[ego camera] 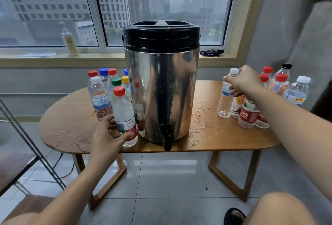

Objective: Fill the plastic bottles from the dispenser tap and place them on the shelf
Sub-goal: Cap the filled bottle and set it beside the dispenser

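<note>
Two hands work either side of the steel dispenser [161, 90] on the wet wooden table [62, 117], seen from the head camera. I have the left hand [106, 138] spread loosely at the base of an upright red-capped bottle [124, 113], thumb touching its label, not closed round it. The right hand [242, 83] curls over the bottle tops at right, beside a white-capped bottle [224, 99]; whether it grips one I cannot tell. The tap [167, 135] sits just right of the red-capped bottle, so I judge the left hand nearer.
</note>
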The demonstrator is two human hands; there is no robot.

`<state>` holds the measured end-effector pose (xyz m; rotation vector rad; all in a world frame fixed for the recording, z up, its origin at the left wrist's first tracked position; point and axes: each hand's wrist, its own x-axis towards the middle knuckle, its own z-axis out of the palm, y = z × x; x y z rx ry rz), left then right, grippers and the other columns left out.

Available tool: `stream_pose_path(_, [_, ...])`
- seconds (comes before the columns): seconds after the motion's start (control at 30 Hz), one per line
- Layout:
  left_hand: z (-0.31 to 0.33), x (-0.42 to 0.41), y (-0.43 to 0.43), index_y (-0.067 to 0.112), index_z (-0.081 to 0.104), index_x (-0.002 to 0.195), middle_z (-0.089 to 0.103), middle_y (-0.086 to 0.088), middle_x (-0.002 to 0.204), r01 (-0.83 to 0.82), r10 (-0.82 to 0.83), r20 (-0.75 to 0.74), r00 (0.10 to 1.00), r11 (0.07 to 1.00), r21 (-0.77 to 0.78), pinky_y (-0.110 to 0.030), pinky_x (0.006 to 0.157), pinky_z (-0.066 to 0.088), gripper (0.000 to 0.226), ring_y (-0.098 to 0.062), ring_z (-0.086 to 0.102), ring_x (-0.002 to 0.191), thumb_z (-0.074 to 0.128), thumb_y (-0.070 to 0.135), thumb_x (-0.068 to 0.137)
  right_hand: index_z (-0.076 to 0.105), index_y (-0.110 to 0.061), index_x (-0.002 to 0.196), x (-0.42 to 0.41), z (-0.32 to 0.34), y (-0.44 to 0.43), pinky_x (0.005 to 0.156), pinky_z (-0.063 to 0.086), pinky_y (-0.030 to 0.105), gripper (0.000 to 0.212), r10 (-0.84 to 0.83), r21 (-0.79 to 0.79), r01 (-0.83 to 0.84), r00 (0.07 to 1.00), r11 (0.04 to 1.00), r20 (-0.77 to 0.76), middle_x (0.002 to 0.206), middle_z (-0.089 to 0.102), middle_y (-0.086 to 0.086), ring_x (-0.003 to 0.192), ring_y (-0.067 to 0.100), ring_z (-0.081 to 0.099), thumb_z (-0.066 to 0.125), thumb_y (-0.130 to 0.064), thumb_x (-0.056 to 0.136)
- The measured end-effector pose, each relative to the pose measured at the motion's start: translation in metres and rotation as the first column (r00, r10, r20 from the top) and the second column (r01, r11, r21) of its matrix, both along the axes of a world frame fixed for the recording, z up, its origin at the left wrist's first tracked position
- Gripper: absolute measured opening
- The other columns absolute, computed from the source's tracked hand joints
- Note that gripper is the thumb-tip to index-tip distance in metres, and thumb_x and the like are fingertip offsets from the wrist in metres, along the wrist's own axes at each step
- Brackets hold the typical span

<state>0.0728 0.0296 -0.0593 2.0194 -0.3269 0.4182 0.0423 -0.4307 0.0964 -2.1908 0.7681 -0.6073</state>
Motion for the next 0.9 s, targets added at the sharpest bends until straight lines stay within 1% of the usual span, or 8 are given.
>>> stream_pose_path(0.1, [-0.001, 0.006, -0.001, 0.031, 0.054, 0.148, 0.067, 0.011, 0.132, -0.024, 0.024, -0.006, 1.000, 1.000, 0.015, -0.030, 0.091, 0.057, 0.085, -0.010, 0.067, 0.117, 0.099, 0.034, 0.075, 0.060, -0.002, 0.124, 0.002, -0.001, -0.002, 0.058, 0.065, 0.038, 0.044, 0.008, 0.001, -0.008, 0.999, 1.000, -0.042, 0.086, 0.076, 0.018, 0.066, 0.030, 0.079, 0.080, -0.032, 0.098])
stream_pose_path(0.17, [-0.002, 0.011, -0.001, 0.033, 0.054, 0.147, 0.068, 0.011, 0.129, -0.032, 0.032, -0.005, 0.999, 0.999, 0.021, -0.037, 0.094, 0.060, 0.085, -0.010, 0.067, 0.116, 0.099, 0.033, 0.075, 0.062, -0.003, 0.120, 0.002, -0.002, -0.003, 0.055, 0.063, 0.035, 0.040, 0.000, -0.027, -0.002, 0.998, 1.000, -0.070, 0.084, 0.077, 0.016, 0.062, 0.026, 0.078, 0.080, -0.033, 0.098])
stream_pose_path(0.27, [-0.002, 0.015, -0.002, 0.039, 0.053, 0.141, 0.069, 0.013, 0.124, -0.024, 0.024, 0.003, 1.000, 1.000, 0.008, -0.039, 0.091, 0.061, 0.083, -0.006, 0.067, 0.112, 0.100, 0.032, 0.074, 0.063, -0.004, 0.117, 0.002, -0.004, -0.004, 0.050, 0.060, 0.032, 0.037, -0.011, -0.057, 0.007, 0.997, 0.998, -0.082, 0.083, 0.077, 0.015, 0.060, 0.025, 0.078, 0.079, -0.030, 0.098])
stream_pose_path(0.43, [-0.004, 0.026, -0.003, 0.040, 0.050, 0.144, 0.067, 0.015, 0.126, -0.062, 0.062, 0.001, 0.998, 0.997, 0.050, -0.037, 0.089, 0.058, 0.083, -0.011, 0.066, 0.114, 0.098, 0.035, 0.077, 0.060, -0.004, 0.116, 0.002, -0.008, -0.005, 0.067, 0.068, 0.047, 0.038, -0.024, -0.119, 0.010, 0.993, 0.993, -0.113, 0.081, 0.075, 0.015, 0.062, 0.027, 0.078, 0.080, -0.031, 0.097])
stream_pose_path(0.53, [-0.004, 0.036, -0.003, 0.033, 0.054, 0.143, 0.071, 0.007, 0.129, -0.112, 0.112, 0.013, 0.994, 0.990, 0.086, -0.036, 0.088, 0.057, 0.078, -0.011, 0.065, 0.112, 0.097, 0.036, 0.078, 0.054, -0.014, 0.118, 0.002, -0.010, -0.005, 0.067, 0.068, 0.048, 0.051, -0.055, -0.215, 0.026, 0.990, 0.976, -0.128, 0.092, 0.073, 0.011, 0.060, 0.025, 0.077, 0.085, -0.043, 0.091])
stream_pose_path(0.6, [-0.005, 0.042, -0.002, 0.034, 0.056, 0.139, 0.073, 0.005, 0.128, -0.141, 0.141, 0.008, 0.990, 0.985, 0.101, -0.039, 0.089, 0.060, 0.076, -0.010, 0.067, 0.110, 0.098, 0.042, 0.077, 0.055, -0.017, 0.117, 0.003, -0.013, -0.005, 0.072, 0.066, 0.050, 0.056, -0.054, -0.292, 0.019, 0.992, 0.956, -0.113, 0.101, 0.071, 0.009, 0.071, 0.027, 0.076, 0.086, -0.052, 0.086])
stream_pose_path(0.7, [-0.008, 0.048, -0.001, 0.038, 0.056, 0.134, 0.074, 0.006, 0.125, -0.162, 0.159, 0.031, 0.987, 0.976, 0.146, -0.044, 0.089, 0.062, 0.074, -0.012, 0.069, 0.110, 0.098, 0.049, 0.074, 0.058, -0.017, 0.119, 0.001, -0.019, -0.004, 0.077, 0.057, 0.044, 0.057, -0.032, -0.416, -0.006, 0.996, 0.909, -0.085, 0.106, 0.067, 0.006, 0.092, 0.029, 0.066, 0.084, -0.055, 0.084])
stream_pose_path(0.9, [-0.009, 0.058, 0.002, 0.034, 0.057, 0.134, 0.069, 0.005, 0.128, -0.166, 0.155, 0.070, 0.985, 0.967, 0.195, -0.043, 0.089, 0.061, 0.072, -0.013, 0.066, 0.107, 0.096, 0.051, 0.076, 0.060, -0.016, 0.120, -0.005, -0.032, 0.002, 0.078, 0.048, 0.042, 0.055, 0.036, -0.525, -0.054, 0.998, 0.850, -0.044, 0.117, 0.053, 0.008, 0.101, 0.033, 0.060, 0.081, -0.054, 0.085])
